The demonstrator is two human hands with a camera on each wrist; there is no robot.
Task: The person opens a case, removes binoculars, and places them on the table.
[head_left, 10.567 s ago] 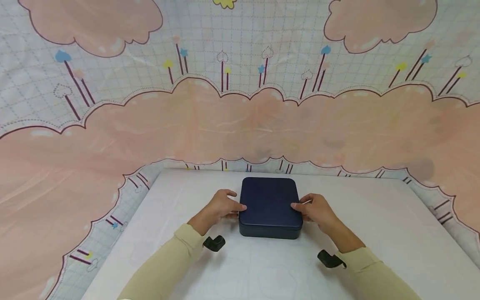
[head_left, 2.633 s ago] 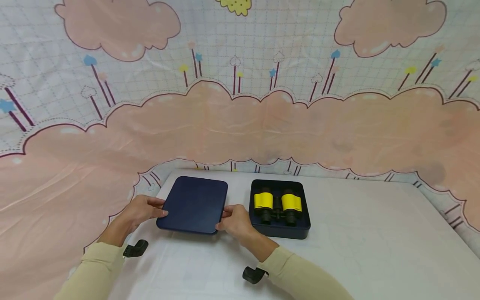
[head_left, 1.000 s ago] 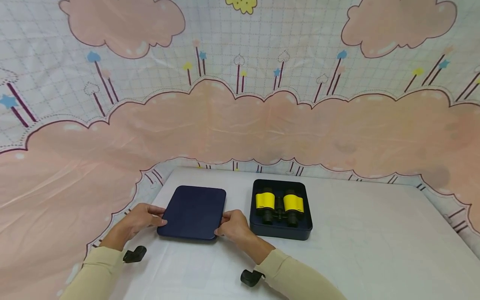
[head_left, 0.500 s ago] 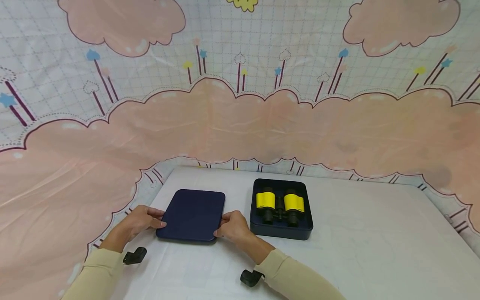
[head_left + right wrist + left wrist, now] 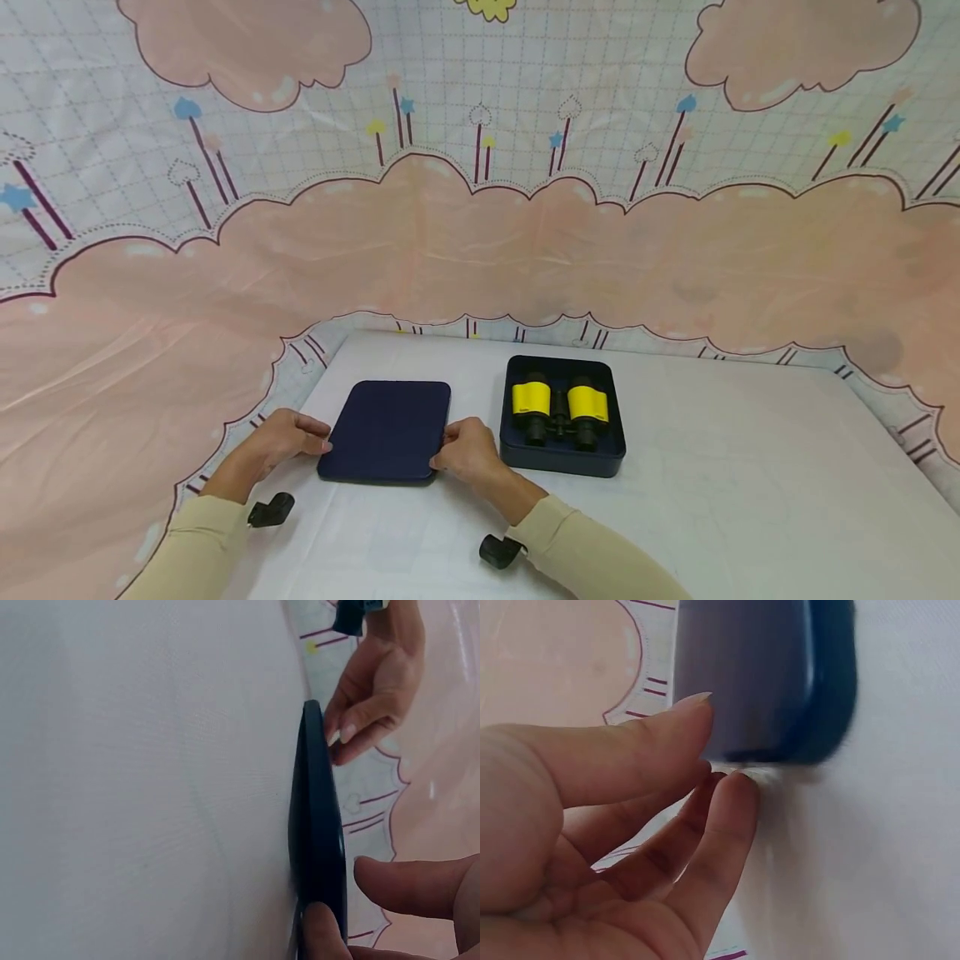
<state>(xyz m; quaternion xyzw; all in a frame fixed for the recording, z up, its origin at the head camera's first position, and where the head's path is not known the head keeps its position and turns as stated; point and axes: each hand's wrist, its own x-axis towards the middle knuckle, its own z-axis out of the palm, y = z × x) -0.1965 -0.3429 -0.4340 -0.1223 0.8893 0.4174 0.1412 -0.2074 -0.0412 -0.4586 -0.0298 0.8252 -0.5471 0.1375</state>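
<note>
A dark blue square lid (image 5: 386, 433) lies on the white table between my hands, its outer face up. My left hand (image 5: 281, 446) is at its left edge, fingers loosely bent, thumb tip right at the rim. In the left wrist view the thumb (image 5: 645, 742) overlaps the lid's edge, with a gap between thumb and fingers. My right hand (image 5: 471, 454) is at the right edge; in the right wrist view one finger (image 5: 321, 930) touches the lid's side while the thumb (image 5: 397, 885) stands apart above it. Black-and-yellow binoculars (image 5: 558, 415) lie in the dark blue box (image 5: 566, 461).
The box stands to the right of my right hand, near the back of the white table (image 5: 720, 500). A curtain (image 5: 525, 250) printed with clouds hangs behind the table and along its left side. Each wrist carries a small black camera (image 5: 272, 510).
Earlier the lid covered the box between both hands; then it was off to the left, held by both. Over the last second it came down toward me onto the table, and the fingers loosened.
</note>
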